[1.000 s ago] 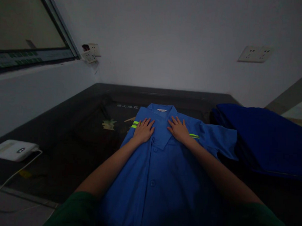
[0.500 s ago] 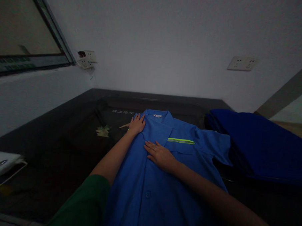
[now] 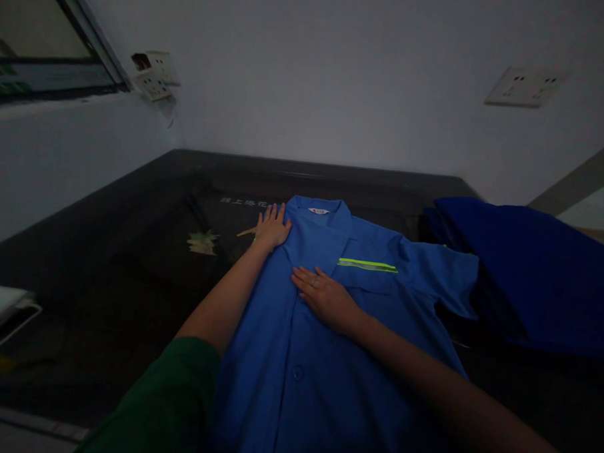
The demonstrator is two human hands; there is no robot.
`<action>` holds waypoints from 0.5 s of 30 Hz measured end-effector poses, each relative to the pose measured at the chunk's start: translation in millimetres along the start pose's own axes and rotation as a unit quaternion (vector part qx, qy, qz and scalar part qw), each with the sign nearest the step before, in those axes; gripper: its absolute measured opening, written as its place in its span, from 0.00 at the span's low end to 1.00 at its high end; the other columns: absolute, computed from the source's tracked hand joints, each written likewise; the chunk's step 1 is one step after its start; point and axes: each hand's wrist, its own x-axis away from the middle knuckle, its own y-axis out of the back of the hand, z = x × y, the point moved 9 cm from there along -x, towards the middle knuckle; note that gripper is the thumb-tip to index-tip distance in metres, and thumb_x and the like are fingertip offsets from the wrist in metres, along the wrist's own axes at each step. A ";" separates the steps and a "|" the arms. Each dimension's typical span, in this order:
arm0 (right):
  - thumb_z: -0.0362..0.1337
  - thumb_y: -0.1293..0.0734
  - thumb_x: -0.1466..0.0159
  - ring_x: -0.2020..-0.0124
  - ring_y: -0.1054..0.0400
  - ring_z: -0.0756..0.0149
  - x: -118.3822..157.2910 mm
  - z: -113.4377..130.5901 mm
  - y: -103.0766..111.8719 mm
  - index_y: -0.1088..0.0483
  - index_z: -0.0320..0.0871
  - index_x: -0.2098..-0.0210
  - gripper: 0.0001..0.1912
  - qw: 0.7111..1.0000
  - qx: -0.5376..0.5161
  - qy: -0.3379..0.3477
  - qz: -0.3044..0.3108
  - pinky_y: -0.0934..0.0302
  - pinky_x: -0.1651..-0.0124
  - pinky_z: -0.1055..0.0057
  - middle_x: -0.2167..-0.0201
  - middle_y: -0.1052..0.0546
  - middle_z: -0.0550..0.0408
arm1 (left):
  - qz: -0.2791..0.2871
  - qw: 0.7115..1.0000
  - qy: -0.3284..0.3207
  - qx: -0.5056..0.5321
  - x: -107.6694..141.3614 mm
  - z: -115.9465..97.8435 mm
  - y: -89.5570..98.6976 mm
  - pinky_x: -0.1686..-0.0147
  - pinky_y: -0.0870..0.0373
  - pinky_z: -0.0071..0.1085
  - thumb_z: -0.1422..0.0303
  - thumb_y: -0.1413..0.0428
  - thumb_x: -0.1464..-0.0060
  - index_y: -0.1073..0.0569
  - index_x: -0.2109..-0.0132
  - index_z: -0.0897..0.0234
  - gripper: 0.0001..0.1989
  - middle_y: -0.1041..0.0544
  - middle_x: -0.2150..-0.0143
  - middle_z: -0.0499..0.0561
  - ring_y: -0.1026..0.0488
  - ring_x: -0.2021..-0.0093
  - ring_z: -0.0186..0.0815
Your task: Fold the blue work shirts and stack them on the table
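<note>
A blue short-sleeved shirt (image 3: 325, 388) lies front up on the dark table (image 3: 128, 299), its collar toward the wall. A yellow-green and grey reflective strip crosses the chest on the right. My left hand (image 3: 273, 226) rests with fingers spread on the shirt's left shoulder, beside the collar. Flat on the chest near the button placket lies my right hand (image 3: 326, 298), fingers stretched out, a ring on one of them. Neither hand grips the cloth. The sleeve on the left is not visible as a spread-out shape.
Folded dark-blue cloth (image 3: 545, 277) is stacked at the right. A white device (image 3: 1, 307) with a cable sits at the left edge. Wall sockets (image 3: 525, 87) are on the back wall, with more (image 3: 156, 76) near the window at the left.
The view has tilted down slightly, so the wall sockets, table and shirt appear higher. Both hands stay at nearly the same places on the shirt; the fingers of my right hand lie closer together.
</note>
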 end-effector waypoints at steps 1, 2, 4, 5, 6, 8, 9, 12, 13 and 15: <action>0.31 0.44 0.31 0.35 0.45 0.62 -0.3 -0.3 -0.2 0.38 0.37 0.38 0.22 1.000 -0.002 -0.001 0.001 0.51 0.33 0.54 0.37 0.38 0.42 | -0.003 1.000 0.004 0.002 -0.4 1.0 0.3 0.33 0.60 0.49 0.56 0.64 0.37 0.56 0.29 0.66 0.33 0.54 0.28 0.57 0.59 0.29 0.45; 0.31 0.44 0.31 0.35 0.45 0.62 -0.6 -0.6 -0.3 0.38 0.38 0.38 0.22 1.000 -0.005 -0.002 0.003 0.51 0.33 0.54 0.37 0.37 0.43 | -0.006 1.000 0.006 0.002 -0.8 1.7 0.3 0.33 0.60 0.48 0.56 0.64 0.37 0.55 0.30 0.67 0.33 0.54 0.29 0.58 0.59 0.29 0.45; 0.31 0.45 0.31 0.35 0.45 0.63 -0.9 -0.9 -0.3 0.38 0.40 0.38 0.23 1.000 -0.010 -0.003 0.006 0.52 0.33 0.53 0.37 0.37 0.44 | -0.007 1.000 0.007 0.002 -1.8 2.7 -0.4 0.33 0.60 0.48 0.56 0.63 0.37 0.54 0.30 0.67 0.33 0.54 0.29 0.57 0.59 0.29 0.45; 0.31 0.45 0.31 0.35 0.45 0.63 -0.9 -1.1 -0.2 0.39 0.40 0.38 0.23 1.000 -0.011 -0.004 0.009 0.52 0.33 0.53 0.37 0.37 0.44 | -0.005 1.000 0.008 0.001 -2.1 3.0 -1.0 0.33 0.60 0.48 0.56 0.64 0.37 0.54 0.30 0.67 0.33 0.54 0.29 0.57 0.59 0.29 0.45; 0.30 0.45 0.31 0.35 0.45 0.63 -0.8 -1.2 0.1 0.39 0.40 0.38 0.23 1.000 -0.012 -0.004 0.012 0.52 0.33 0.52 0.37 0.37 0.44 | -0.002 1.000 0.008 0.000 -2.3 3.1 -1.6 0.33 0.60 0.48 0.55 0.64 0.37 0.53 0.30 0.66 0.33 0.54 0.28 0.57 0.60 0.29 0.45; 0.30 0.46 0.31 0.35 0.46 0.62 -0.5 -1.8 1.6 0.39 0.41 0.38 0.23 1.000 -0.011 -0.006 0.017 0.55 0.33 0.49 0.37 0.37 0.46 | 0.002 1.000 0.009 -0.005 -2.1 2.6 -1.6 0.33 0.61 0.48 0.55 0.64 0.37 0.53 0.30 0.66 0.33 0.55 0.28 0.57 0.60 0.29 0.45; 0.30 0.46 0.31 0.34 0.48 0.61 -0.3 -2.7 2.9 0.38 0.42 0.38 0.22 1.000 -0.011 -0.010 0.017 0.57 0.33 0.47 0.37 0.37 0.48 | 0.003 1.000 0.008 -0.007 -1.8 2.0 -1.2 0.33 0.61 0.48 0.55 0.64 0.37 0.53 0.30 0.66 0.33 0.55 0.28 0.57 0.60 0.29 0.45; 0.31 0.45 0.31 0.32 0.53 0.57 -0.3 -7.5 7.5 0.36 0.45 0.40 0.21 0.999 -0.006 -0.033 0.008 0.63 0.34 0.38 0.39 0.34 0.52 | 0.006 1.000 0.008 -0.008 -0.8 1.2 -0.7 0.33 0.61 0.49 0.55 0.64 0.37 0.53 0.30 0.66 0.33 0.55 0.28 0.58 0.60 0.29 0.45; 0.31 0.44 0.31 0.32 0.53 0.56 -0.3 -9.1 8.5 0.36 0.47 0.40 0.21 0.999 -0.004 -0.042 0.003 0.63 0.34 0.37 0.39 0.33 0.52 | 0.006 1.000 0.008 -0.008 -0.7 1.2 -0.6 0.33 0.61 0.50 0.55 0.64 0.37 0.53 0.30 0.66 0.33 0.55 0.28 0.58 0.60 0.29 0.45; 0.32 0.44 0.31 0.34 0.50 0.55 -0.3 -9.7 9.0 0.35 0.48 0.41 0.21 0.999 0.000 -0.052 -0.004 0.62 0.35 0.36 0.40 0.32 0.53 | 0.001 1.000 0.008 -0.007 -0.2 1.4 -0.1 0.33 0.60 0.51 0.55 0.64 0.37 0.52 0.30 0.64 0.33 0.54 0.29 0.58 0.59 0.29 0.45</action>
